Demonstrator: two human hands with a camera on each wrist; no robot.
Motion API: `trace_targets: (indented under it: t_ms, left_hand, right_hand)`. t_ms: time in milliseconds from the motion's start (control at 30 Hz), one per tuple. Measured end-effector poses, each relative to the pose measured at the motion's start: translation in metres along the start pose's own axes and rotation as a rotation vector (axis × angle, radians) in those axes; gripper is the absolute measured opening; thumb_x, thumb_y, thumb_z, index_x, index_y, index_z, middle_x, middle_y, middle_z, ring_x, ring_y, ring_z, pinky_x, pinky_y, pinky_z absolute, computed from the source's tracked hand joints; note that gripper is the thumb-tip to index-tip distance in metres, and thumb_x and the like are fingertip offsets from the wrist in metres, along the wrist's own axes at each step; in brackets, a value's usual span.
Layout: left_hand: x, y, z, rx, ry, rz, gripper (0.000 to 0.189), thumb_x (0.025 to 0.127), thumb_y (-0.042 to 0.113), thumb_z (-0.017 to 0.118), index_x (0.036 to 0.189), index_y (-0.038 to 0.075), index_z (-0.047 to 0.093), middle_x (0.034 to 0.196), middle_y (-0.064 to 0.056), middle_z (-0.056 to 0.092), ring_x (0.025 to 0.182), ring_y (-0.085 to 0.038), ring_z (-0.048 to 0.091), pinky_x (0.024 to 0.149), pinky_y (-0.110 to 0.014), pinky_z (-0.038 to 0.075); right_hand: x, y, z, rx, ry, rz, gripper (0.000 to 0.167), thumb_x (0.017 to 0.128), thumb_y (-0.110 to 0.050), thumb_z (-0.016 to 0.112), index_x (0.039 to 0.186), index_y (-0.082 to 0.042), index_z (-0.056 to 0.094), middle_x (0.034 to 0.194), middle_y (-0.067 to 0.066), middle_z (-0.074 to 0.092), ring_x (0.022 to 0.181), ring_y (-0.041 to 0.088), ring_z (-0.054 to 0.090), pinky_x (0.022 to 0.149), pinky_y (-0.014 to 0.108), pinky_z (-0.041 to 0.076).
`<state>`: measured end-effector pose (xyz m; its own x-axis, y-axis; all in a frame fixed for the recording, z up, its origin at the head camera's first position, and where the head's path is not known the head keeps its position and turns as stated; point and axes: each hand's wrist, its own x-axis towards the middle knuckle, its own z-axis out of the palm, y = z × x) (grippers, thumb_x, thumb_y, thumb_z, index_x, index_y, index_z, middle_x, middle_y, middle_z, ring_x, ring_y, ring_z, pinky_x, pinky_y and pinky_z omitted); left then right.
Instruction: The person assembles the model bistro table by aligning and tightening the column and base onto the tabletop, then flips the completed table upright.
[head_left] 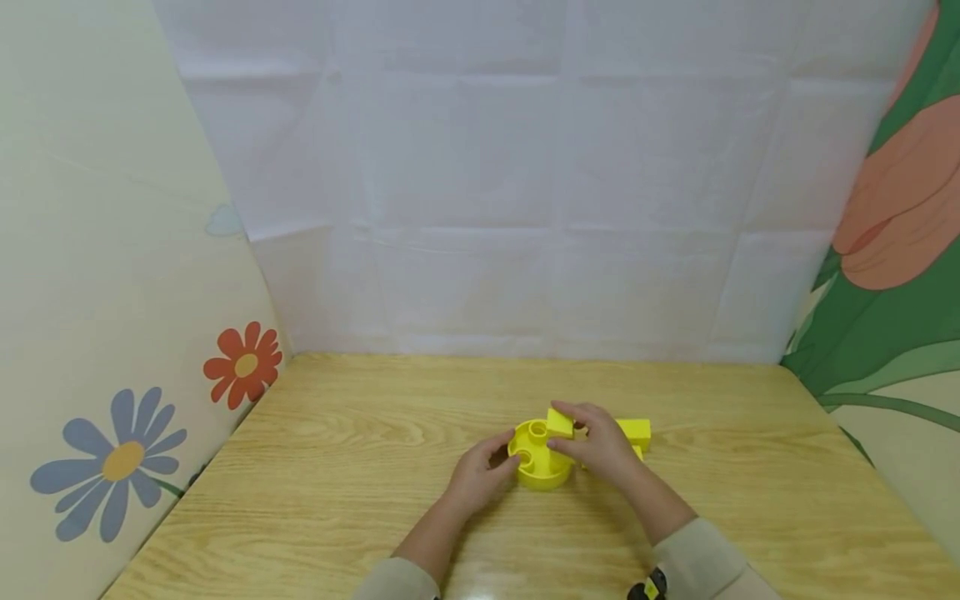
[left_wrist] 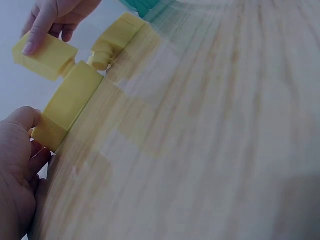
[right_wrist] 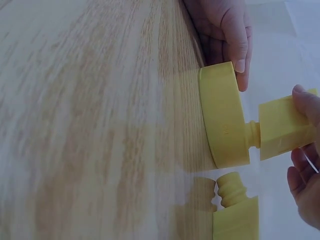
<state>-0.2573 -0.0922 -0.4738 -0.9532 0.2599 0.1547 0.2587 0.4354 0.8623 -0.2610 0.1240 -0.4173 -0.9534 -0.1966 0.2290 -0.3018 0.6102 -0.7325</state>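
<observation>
A round yellow base (head_left: 543, 478) with raised ring-shaped sockets lies on the table. My left hand (head_left: 477, 475) grips its left side between thumb and fingers. Over the base's far right part, my right hand (head_left: 600, 444) pinches a yellow block (head_left: 558, 423) between thumb and fingers. In the right wrist view a narrow ribbed peg (right_wrist: 254, 134) joins this block to the top of the base; how deep it sits is hidden. Just right of the base lies another yellow block (head_left: 637, 431), partly behind my right hand; its threaded peg (right_wrist: 231, 190) shows in the right wrist view.
The wood-grain table (head_left: 337, 517) spreads around the pieces. A white cloth (head_left: 480, 167) hangs along its far edge. Flower-patterned panels stand at the left and right sides. Part of a yellow piece (head_left: 638, 452) shows beside my right wrist.
</observation>
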Motion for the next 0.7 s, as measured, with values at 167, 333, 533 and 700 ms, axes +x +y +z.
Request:
trace_targets:
  t_ms: [167, 333, 533, 700]
  left_hand:
    - [0.0001, -0.0002, 0.0003, 0.002, 0.004, 0.009, 0.05, 0.098, 0.027, 0.06, 0.139, -0.001, 0.051, 0.141, -0.02, 0.054, 0.131, -0.038, 0.05, 0.109, -0.054, 0.04]
    - [0.0001, -0.0007, 0.001, 0.021, 0.013, 0.022, 0.05, 0.098, 0.027, 0.06, 0.138, -0.001, 0.052, 0.14, -0.021, 0.055, 0.13, -0.039, 0.05, 0.109, -0.055, 0.04]
    - [0.0002, -0.0008, 0.0009, 0.016, 0.014, 0.019, 0.05, 0.098, 0.027, 0.06, 0.138, -0.001, 0.052, 0.14, -0.021, 0.055, 0.13, -0.039, 0.05, 0.109, -0.054, 0.039]
    - [0.0, -0.0008, 0.0016, 0.017, 0.018, 0.025, 0.05, 0.097, 0.026, 0.061, 0.138, -0.001, 0.053, 0.139, -0.021, 0.056, 0.129, -0.039, 0.051, 0.108, -0.054, 0.04]
  right_hand:
    - [-0.0012, 0.001, 0.0001, 0.002, -0.009, 0.003, 0.054, 0.084, -0.022, 0.078, 0.134, -0.011, 0.06, 0.124, 0.01, 0.065, 0.102, 0.024, 0.058, 0.082, 0.038, 0.053]
    - [-0.0046, -0.0007, -0.0035, 0.044, -0.035, 0.006, 0.044, 0.093, -0.017, 0.062, 0.137, -0.011, 0.058, 0.127, 0.01, 0.063, 0.109, 0.024, 0.058, 0.092, 0.043, 0.051]
    - [-0.0066, -0.0029, -0.0086, 0.074, -0.064, 0.012, 0.045, 0.095, -0.018, 0.06, 0.139, -0.013, 0.056, 0.123, 0.009, 0.061, 0.097, 0.016, 0.053, 0.082, 0.03, 0.05]
    - [-0.0058, -0.001, -0.0094, 0.083, -0.08, 0.002, 0.048, 0.095, -0.022, 0.063, 0.141, -0.014, 0.053, 0.129, 0.01, 0.058, 0.093, 0.014, 0.051, 0.078, 0.027, 0.045]
